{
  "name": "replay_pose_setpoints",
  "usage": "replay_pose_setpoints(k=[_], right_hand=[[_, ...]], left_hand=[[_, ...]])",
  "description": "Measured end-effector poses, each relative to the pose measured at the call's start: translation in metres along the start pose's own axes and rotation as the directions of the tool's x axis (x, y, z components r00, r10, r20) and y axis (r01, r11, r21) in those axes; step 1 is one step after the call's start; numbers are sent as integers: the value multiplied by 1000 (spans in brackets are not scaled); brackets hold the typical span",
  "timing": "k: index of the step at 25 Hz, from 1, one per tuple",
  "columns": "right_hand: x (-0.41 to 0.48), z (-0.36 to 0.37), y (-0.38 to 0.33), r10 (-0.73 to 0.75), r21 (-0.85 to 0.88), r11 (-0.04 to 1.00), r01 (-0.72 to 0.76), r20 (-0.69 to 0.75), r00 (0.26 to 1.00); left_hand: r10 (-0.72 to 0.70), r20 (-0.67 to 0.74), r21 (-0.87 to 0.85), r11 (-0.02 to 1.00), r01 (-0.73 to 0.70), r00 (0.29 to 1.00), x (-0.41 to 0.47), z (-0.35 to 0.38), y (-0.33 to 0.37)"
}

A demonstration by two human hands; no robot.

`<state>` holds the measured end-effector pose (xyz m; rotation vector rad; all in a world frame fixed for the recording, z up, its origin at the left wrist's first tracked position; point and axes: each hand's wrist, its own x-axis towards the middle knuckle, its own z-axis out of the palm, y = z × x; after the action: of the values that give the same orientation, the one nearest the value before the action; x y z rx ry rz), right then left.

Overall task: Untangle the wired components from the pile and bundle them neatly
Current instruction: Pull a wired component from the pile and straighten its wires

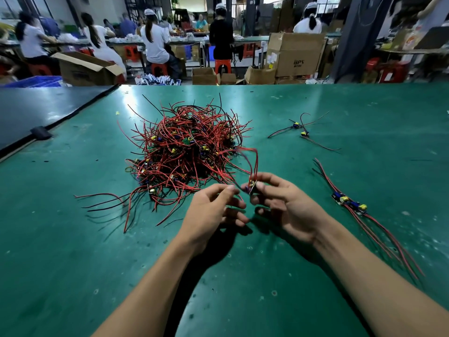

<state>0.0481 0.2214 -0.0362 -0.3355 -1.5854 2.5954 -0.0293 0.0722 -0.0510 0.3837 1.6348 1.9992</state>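
**Q:** What lies nearest?
**A:** The left hand and right hand, raised over the green table. The right pinches a wired component between thumb and fingertips. The left thumb and forefinger close on one of its thin wires.

**Q:** And its leads?
**A:** Red wires arch from it into the tangled pile just beyond the hands.

**Q:** Farther off?
**A:** A straightened bundle lies to the right, two loose components behind it, and seated workers beyond the table.

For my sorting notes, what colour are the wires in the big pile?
Mostly red with some black; the pile shows best in the head view.
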Motion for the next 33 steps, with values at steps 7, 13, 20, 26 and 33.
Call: replay_pose_setpoints(k=[7,13,20,26,33], right_hand=[[0,-8,12,-21,-16,1000,20,-18,1000],[5,-12,13,17,-95,995,-15,23,1000],[6,-13,18,-68,-182,981,62,-24,997],[8,-12,18,-90,-250,967,47,-160,983],[11,-8,21,-113,-288,956,59,-175,978]], left_hand=[[-8,78,-18,1000,9,997,-4,7,-2],[-13,42,-30,999,14,999,-1,4,-2],[50,62,106,993,-56,997,-1,4,-8],[64,128,221,971,-92,990,-1,1,-10],[40,196,230,969,-86,980,1,3,-8]])
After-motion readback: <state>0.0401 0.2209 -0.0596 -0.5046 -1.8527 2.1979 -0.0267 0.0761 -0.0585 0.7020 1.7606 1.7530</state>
